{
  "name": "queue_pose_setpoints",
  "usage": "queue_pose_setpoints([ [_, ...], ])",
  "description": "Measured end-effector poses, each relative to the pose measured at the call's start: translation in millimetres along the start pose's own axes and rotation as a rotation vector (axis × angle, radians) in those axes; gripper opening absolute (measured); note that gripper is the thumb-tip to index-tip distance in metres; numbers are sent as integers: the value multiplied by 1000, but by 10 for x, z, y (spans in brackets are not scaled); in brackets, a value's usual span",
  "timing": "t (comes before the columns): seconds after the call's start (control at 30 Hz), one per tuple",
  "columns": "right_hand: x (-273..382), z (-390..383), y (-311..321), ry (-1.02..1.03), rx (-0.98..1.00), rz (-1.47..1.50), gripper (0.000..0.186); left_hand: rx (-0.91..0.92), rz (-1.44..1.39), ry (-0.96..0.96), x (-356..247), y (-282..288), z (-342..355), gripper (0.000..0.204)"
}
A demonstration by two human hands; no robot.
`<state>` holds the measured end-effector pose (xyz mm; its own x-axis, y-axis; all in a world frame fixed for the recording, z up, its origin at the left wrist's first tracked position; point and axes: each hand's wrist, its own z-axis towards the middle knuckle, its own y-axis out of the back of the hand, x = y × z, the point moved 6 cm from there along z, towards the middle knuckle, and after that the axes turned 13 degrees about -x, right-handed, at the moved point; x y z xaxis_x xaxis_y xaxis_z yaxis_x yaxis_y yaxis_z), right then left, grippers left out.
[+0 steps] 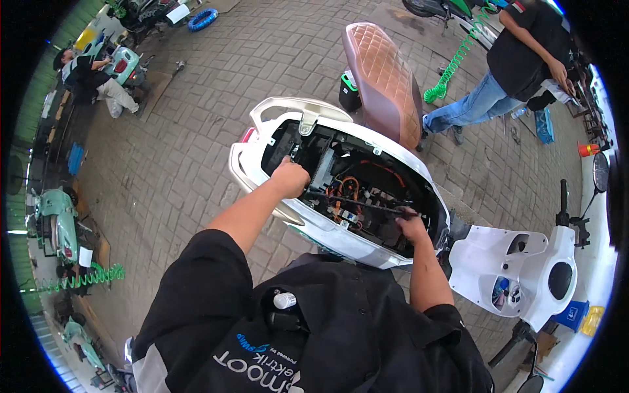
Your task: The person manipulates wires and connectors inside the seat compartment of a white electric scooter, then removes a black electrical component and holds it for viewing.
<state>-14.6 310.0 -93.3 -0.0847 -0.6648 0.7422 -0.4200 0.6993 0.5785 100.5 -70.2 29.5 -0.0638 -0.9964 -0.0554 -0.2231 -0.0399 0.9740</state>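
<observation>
A white scooter body [406,171] stands in front of me with its seat compartment open, showing orange cables [348,185], connectors, a silver finned part [325,168] and dark plastic. My left hand [289,178] is closed at the rear left of the compartment, beside the silver part; what it grips is hidden. A long black strip [357,203], perhaps a cable or strap, runs across the compartment toward both hands. My right hand [411,226] pinches its right end near the front inner wall.
A brown quilted seat [380,72] stands behind the scooter, beside a small black bin [349,92]. A co-worker [517,52] stands at right near a green coiled hose [436,93]. Another person [85,85] works at upper left. Other scooters [62,223] line the left. The handlebar [562,203] is at right.
</observation>
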Motion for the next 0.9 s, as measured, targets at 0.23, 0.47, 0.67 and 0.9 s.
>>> queue_pose_setpoints([
  [0.23,58,-392,-638,-397,-144,1236,49,77,-153,22,194,-76,-226,17],
  [0.47,614,-451,-741,-621,-484,1275,29,112,-142,39,215,-197,-332,26],
  [0.67,608,-473,-796,-812,-539,1120,26,146,-99,161,126,-167,-295,32],
  [0.9,607,-549,-865,-876,-538,1129,24,231,-98,218,168,-237,-317,32],
])
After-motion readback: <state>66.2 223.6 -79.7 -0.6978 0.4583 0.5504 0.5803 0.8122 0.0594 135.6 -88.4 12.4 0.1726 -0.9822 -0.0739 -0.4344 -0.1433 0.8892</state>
